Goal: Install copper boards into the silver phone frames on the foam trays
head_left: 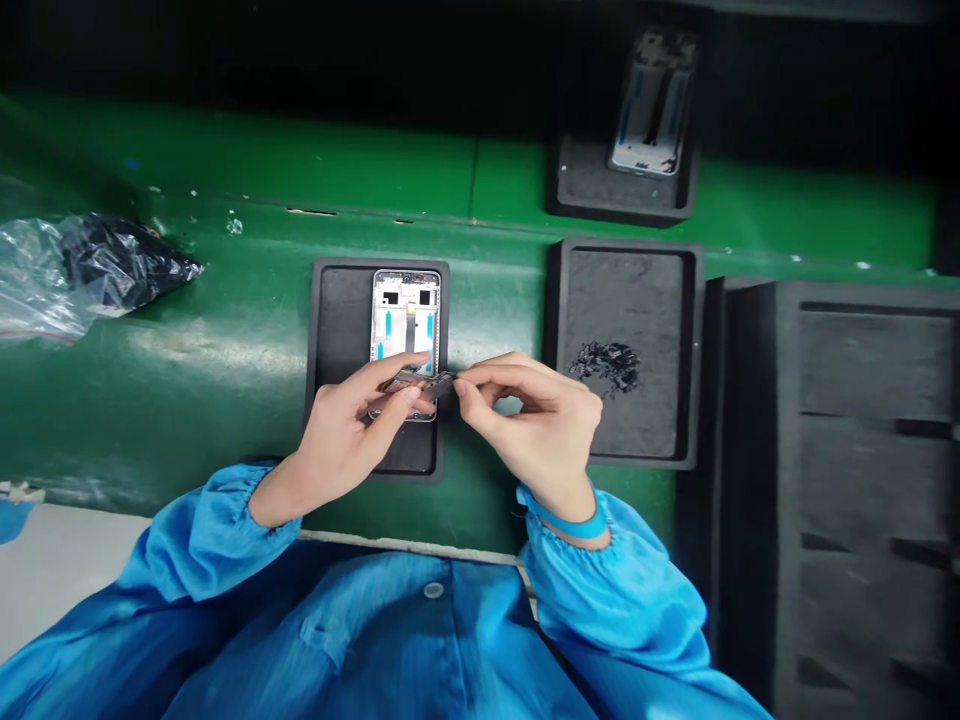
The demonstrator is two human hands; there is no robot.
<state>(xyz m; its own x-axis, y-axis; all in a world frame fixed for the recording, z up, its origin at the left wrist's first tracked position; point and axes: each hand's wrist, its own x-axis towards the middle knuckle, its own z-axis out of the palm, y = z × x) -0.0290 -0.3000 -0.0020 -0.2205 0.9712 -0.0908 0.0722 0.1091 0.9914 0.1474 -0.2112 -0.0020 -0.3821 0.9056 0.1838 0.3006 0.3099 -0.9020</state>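
Over the lower part of an opened phone frame (pixel 405 320), my left hand (pixel 356 420) grips a small dark circuit board (pixel 439 388) between thumb and fingers. My right hand (pixel 525 405) pinches at the board's right end, thumb and forefinger pressed together. Whatever tiny piece may be in that pinch is too small to make out. The phone frame lies in a black foam tray (pixel 341 330), with blue strips showing on its pale inside. Part of its lower end is hidden by my left hand.
To the right, a second foam tray (pixel 622 300) holds a heap of small black pieces (pixel 606 366). Behind it, another tray (pixel 592 190) bears a phone frame (pixel 652 110). Large compartmented black trays (pixel 874 360) stand far right. A plastic bag with black contents (pixel 124 262) lies left.
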